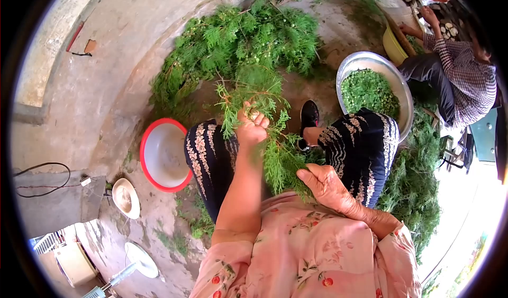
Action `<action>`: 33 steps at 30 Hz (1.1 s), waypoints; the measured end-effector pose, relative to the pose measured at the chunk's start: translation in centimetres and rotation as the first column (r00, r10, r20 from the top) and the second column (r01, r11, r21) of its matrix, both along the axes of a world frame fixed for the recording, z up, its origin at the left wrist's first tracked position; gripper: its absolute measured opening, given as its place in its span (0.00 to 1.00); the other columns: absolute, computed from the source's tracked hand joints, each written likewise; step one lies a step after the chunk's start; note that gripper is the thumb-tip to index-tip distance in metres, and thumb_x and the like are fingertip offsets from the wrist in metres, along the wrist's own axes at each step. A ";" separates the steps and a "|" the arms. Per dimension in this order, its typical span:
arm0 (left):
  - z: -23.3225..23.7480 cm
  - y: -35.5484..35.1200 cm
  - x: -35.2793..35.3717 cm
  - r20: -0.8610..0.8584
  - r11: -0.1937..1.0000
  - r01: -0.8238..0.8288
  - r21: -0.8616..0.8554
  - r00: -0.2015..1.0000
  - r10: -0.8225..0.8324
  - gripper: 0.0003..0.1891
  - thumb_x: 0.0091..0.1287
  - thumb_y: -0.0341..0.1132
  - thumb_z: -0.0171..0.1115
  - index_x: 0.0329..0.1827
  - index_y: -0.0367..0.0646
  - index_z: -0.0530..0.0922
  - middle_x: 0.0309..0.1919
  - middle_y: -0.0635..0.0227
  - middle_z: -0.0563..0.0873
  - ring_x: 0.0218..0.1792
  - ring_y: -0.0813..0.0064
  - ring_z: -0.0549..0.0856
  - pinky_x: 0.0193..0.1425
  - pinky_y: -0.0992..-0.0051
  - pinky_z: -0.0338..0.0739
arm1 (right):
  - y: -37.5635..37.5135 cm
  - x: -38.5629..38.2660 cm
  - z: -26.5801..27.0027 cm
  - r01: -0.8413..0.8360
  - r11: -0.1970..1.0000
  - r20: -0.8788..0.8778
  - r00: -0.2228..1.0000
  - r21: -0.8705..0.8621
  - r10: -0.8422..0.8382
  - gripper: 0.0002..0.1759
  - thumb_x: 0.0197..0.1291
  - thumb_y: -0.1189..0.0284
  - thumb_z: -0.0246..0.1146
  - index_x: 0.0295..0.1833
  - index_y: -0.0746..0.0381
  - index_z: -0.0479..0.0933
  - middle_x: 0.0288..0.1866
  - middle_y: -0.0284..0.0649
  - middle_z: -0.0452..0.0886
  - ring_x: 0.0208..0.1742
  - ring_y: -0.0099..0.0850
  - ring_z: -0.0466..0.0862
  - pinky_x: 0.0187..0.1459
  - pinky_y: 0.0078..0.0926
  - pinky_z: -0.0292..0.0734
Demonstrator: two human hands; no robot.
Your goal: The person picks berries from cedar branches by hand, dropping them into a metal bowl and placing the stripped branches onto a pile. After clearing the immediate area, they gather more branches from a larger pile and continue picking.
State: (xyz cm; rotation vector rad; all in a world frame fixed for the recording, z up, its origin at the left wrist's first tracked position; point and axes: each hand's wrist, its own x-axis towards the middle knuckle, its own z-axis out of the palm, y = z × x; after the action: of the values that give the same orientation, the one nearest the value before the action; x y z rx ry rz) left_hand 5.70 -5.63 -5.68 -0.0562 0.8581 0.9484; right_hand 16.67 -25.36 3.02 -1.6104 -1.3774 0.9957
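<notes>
My left hand [252, 125] is closed in a fist around a green conifer sprig [278, 158], held out in front of my lap. Scale-like leaves spread above and below that fist. Close to my body, my right hand [325, 186] grips the sprig's lower end, thumb on top, its other fingers mostly hidden. Beyond my left hand lies a large heap of cut conifer branches [243, 39]. A metal basin [406, 99] with small green clusters in it stands by my right knee.
A white basin with a red rim [168, 121] stands left of my knee. Farther left are a small pale bowl [126, 198] and a standing fan [142, 260]. More branches [410, 192] lie at right. Another person [465, 76] sits at upper right beside a yellow basin [392, 47].
</notes>
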 end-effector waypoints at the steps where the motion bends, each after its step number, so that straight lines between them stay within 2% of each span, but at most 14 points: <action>1: -0.1 -0.1 0.4 0.025 0.999 -0.039 -0.025 0.999 0.040 0.07 0.63 0.40 0.52 0.39 0.49 0.72 0.18 0.76 0.63 0.15 0.79 0.58 0.21 0.76 0.53 | -0.1 0.0 -0.3 0.017 1.000 0.007 1.000 0.002 -0.017 0.09 0.57 0.75 0.58 0.28 0.68 0.68 0.21 0.53 0.71 0.23 0.52 0.71 0.22 0.34 0.67; 5: -0.7 0.4 1.2 -0.006 0.987 -0.059 -0.146 0.998 0.058 0.07 0.67 0.40 0.47 0.39 0.51 0.73 0.20 0.74 0.64 0.16 0.77 0.57 0.21 0.76 0.52 | -0.2 0.1 -0.2 0.083 0.997 -0.022 0.996 0.004 -0.082 0.09 0.57 0.74 0.58 0.27 0.68 0.69 0.22 0.54 0.71 0.23 0.53 0.70 0.22 0.34 0.66; 8: -0.9 0.5 1.6 -0.092 0.985 0.044 -0.166 0.994 -0.060 0.10 0.69 0.42 0.43 0.38 0.52 0.73 0.20 0.74 0.62 0.17 0.78 0.57 0.21 0.76 0.51 | -0.5 0.3 -0.6 0.107 0.991 -0.050 0.992 -0.084 -0.112 0.11 0.58 0.72 0.57 0.27 0.68 0.69 0.21 0.55 0.70 0.23 0.53 0.69 0.22 0.34 0.66; 11: -0.9 0.4 2.5 -0.146 0.984 0.051 -0.170 0.986 -0.077 0.11 0.69 0.41 0.41 0.40 0.52 0.73 0.20 0.74 0.60 0.18 0.78 0.56 0.21 0.77 0.50 | -0.9 0.5 -1.0 0.118 0.978 -0.123 0.982 -0.173 -0.140 0.19 0.65 0.65 0.53 0.25 0.67 0.64 0.17 0.40 0.57 0.23 0.25 0.56 0.23 0.29 0.59; 12: -1.4 0.6 2.6 -0.107 0.978 0.032 -0.206 0.993 -0.055 0.10 0.68 0.41 0.44 0.42 0.52 0.74 0.19 0.75 0.60 0.18 0.78 0.56 0.21 0.77 0.50 | -0.9 0.6 -0.5 0.114 0.969 -0.135 0.980 -0.221 -0.146 0.20 0.65 0.64 0.53 0.24 0.67 0.64 0.17 0.38 0.57 0.24 0.24 0.56 0.25 0.28 0.59; 19: -1.6 -0.2 3.2 -0.111 0.979 0.051 -0.199 0.991 -0.074 0.10 0.67 0.41 0.45 0.44 0.54 0.74 0.21 0.75 0.60 0.18 0.78 0.57 0.23 0.77 0.52 | -1.7 0.5 -1.5 0.160 0.964 -0.180 0.963 -0.212 -0.200 0.21 0.64 0.64 0.54 0.24 0.67 0.64 0.17 0.37 0.57 0.23 0.23 0.56 0.24 0.28 0.59; 20: -1.7 -0.3 3.4 -0.129 0.987 -0.007 -0.162 0.992 -0.014 0.05 0.55 0.33 0.49 0.29 0.42 0.71 0.15 0.74 0.63 0.13 0.78 0.57 0.20 0.76 0.52 | -1.8 0.5 -1.6 0.167 0.963 -0.186 0.960 -0.213 -0.208 0.21 0.64 0.63 0.54 0.24 0.67 0.64 0.17 0.38 0.57 0.23 0.23 0.56 0.24 0.28 0.59; 21: -1.8 -0.5 3.5 -0.142 0.987 -0.021 -0.158 0.990 -0.002 0.06 0.56 0.34 0.49 0.30 0.41 0.71 0.15 0.74 0.63 0.13 0.78 0.57 0.20 0.75 0.52 | -1.9 0.5 -1.7 0.175 0.961 -0.192 0.957 -0.214 -0.217 0.21 0.64 0.63 0.54 0.24 0.67 0.64 0.17 0.38 0.58 0.23 0.22 0.56 0.24 0.28 0.59; 24: -2.0 -0.5 3.6 -0.158 0.990 -0.042 -0.135 0.987 0.021 0.09 0.60 0.38 0.51 0.31 0.41 0.71 0.14 0.74 0.63 0.13 0.78 0.57 0.19 0.76 0.52 | -1.8 0.7 -1.5 0.161 0.963 -0.158 0.967 -0.216 -0.198 0.15 0.61 0.67 0.55 0.28 0.68 0.70 0.20 0.53 0.70 0.20 0.43 0.67 0.25 0.33 0.67; 26: -1.5 -0.8 3.6 -0.143 0.993 -0.029 -0.115 0.990 0.013 0.10 0.61 0.41 0.54 0.32 0.42 0.72 0.14 0.75 0.63 0.12 0.80 0.58 0.19 0.77 0.53 | -1.8 0.7 -1.0 0.155 0.955 -0.166 0.966 -0.253 -0.200 0.15 0.60 0.67 0.56 0.28 0.68 0.70 0.21 0.53 0.70 0.20 0.45 0.69 0.25 0.34 0.67; 28: -0.7 -0.9 3.0 -0.118 0.988 0.073 0.138 0.991 -0.056 0.12 0.59 0.42 0.59 0.33 0.43 0.73 0.13 0.77 0.63 0.12 0.82 0.60 0.18 0.79 0.54 | -1.7 0.9 -1.0 0.151 0.959 -0.150 0.970 -0.240 -0.190 0.14 0.60 0.67 0.56 0.28 0.68 0.70 0.21 0.53 0.71 0.21 0.45 0.70 0.25 0.34 0.68; 30: 1.5 -1.2 2.1 -0.141 0.903 0.163 0.397 0.983 -0.115 0.14 0.56 0.42 0.65 0.35 0.43 0.74 0.12 0.80 0.65 0.13 0.86 0.64 0.18 0.82 0.57 | -1.9 1.1 -1.4 0.156 0.970 -0.107 0.978 -0.187 -0.178 0.13 0.59 0.68 0.57 0.29 0.68 0.71 0.22 0.53 0.72 0.21 0.44 0.70 0.26 0.34 0.68; 31: 2.1 -0.8 1.5 -0.176 0.874 0.205 0.440 0.975 -0.140 0.13 0.61 0.43 0.61 0.36 0.43 0.73 0.12 0.81 0.65 0.13 0.86 0.65 0.18 0.83 0.58 | -2.3 1.4 -2.5 0.136 0.983 -0.031 0.990 -0.120 -0.141 0.13 0.58 0.68 0.58 0.29 0.67 0.71 0.22 0.53 0.72 0.21 0.43 0.71 0.26 0.33 0.68; 33: 2.3 0.4 0.2 -0.077 0.808 0.191 0.557 0.981 -0.179 0.14 0.62 0.45 0.60 0.37 0.42 0.73 0.12 0.80 0.66 0.14 0.86 0.67 0.19 0.82 0.61 | -2.4 2.4 -5.2 0.071 0.997 0.131 0.989 0.026 -0.074 0.12 0.58 0.68 0.59 0.29 0.67 0.71 0.23 0.52 0.73 0.21 0.43 0.71 0.26 0.33 0.69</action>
State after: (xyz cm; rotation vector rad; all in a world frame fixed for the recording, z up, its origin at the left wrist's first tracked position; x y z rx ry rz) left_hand 5.93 -5.27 -3.35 0.5439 0.5591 0.9847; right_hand 19.05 -27.77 -2.15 -1.7234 -1.4018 0.8419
